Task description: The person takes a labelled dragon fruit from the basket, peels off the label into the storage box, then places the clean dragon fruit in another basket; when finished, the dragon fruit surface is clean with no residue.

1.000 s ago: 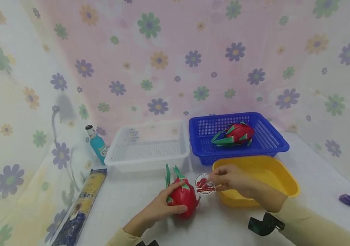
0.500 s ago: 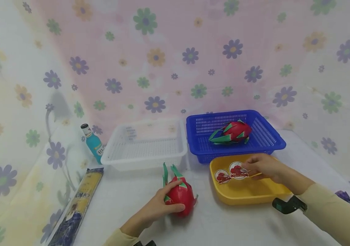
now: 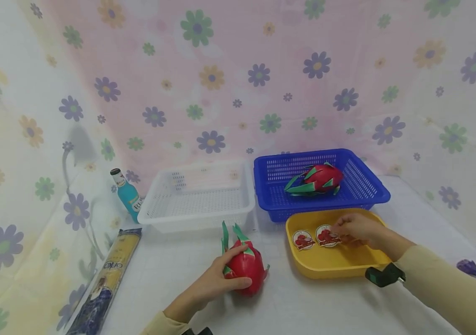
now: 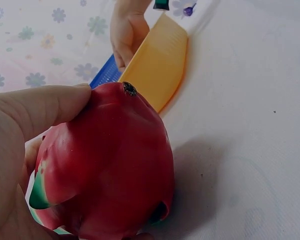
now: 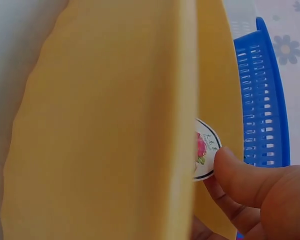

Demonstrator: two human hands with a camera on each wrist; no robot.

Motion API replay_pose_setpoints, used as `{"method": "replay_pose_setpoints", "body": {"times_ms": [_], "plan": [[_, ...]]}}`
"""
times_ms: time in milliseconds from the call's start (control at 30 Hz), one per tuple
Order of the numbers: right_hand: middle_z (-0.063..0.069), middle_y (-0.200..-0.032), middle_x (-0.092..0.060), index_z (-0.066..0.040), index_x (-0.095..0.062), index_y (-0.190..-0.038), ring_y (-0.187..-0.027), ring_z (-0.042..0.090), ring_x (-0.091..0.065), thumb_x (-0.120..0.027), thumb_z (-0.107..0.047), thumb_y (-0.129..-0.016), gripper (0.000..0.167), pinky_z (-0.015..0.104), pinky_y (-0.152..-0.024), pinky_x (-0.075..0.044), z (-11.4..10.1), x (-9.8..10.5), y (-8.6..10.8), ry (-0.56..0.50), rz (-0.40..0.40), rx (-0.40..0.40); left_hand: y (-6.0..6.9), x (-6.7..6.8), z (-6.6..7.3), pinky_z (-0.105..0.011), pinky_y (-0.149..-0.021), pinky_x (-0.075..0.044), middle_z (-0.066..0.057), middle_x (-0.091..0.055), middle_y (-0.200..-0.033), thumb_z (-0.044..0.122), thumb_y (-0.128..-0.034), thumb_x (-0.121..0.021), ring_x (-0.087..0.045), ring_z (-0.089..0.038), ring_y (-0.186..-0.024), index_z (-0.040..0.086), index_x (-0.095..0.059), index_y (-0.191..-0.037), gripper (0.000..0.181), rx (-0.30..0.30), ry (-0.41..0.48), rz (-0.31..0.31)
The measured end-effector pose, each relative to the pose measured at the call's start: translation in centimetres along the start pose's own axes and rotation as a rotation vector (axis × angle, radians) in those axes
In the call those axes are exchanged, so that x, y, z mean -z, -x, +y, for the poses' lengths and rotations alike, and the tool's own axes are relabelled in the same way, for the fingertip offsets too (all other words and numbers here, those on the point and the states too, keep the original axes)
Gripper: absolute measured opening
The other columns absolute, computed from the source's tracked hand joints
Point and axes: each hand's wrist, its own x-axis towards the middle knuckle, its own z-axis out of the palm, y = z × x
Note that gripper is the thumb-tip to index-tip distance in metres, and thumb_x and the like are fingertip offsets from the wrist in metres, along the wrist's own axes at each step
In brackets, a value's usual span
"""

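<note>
My left hand [image 3: 214, 281] grips a red dragon fruit [image 3: 249, 267] with green leaf tips, which rests on the white cloth. Close up in the left wrist view, the thumb lies along the fruit's red skin [image 4: 120, 165]. Inside the yellow basin [image 3: 330, 273], my right hand [image 3: 357, 230] pinches a round sticker [image 3: 325, 236] printed with dragon fruit. A second, similar sticker [image 3: 303, 240] lies to its left in the basin. In the right wrist view the basin's wall covers part of the held sticker [image 5: 207, 155], and the thumb is on its edge.
Behind the basin stands a blue basket [image 3: 325, 205] holding another dragon fruit [image 3: 325, 178]. To its left is a white basket [image 3: 196, 220]. A blue bottle [image 3: 128, 195] and a long yellow-and-blue packet [image 3: 105, 279] are at left; a purple flower-like item [image 3: 471, 267] is at far right.
My right hand has carried the sticker rightward from beside the dragon fruit into the yellow basin, then lowered it slightly. The left hand keeps its grip on the dragon fruit.
</note>
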Motion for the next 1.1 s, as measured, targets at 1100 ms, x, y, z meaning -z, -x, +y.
{"method": "replay_pose_setpoints", "body": {"times_ms": [1100], "plan": [[-0.003, -0.055, -0.045, -0.009, -0.058, -0.07, -0.051, 0.013, -0.045, -0.065, -0.024, -0.093, 0.029, 0.022, -0.052, -0.036, 0.6, -1.4, -1.1, 0.084, 0.091, -0.051, 0.0, 0.0, 0.0, -0.058, -0.089, -0.055, -0.018, -0.033, -0.149, 0.032, -0.081, -0.079, -0.037, -0.044, -0.133, 0.041, -0.044, -0.144, 0.073, -0.024, 0.014, -0.005]]}}
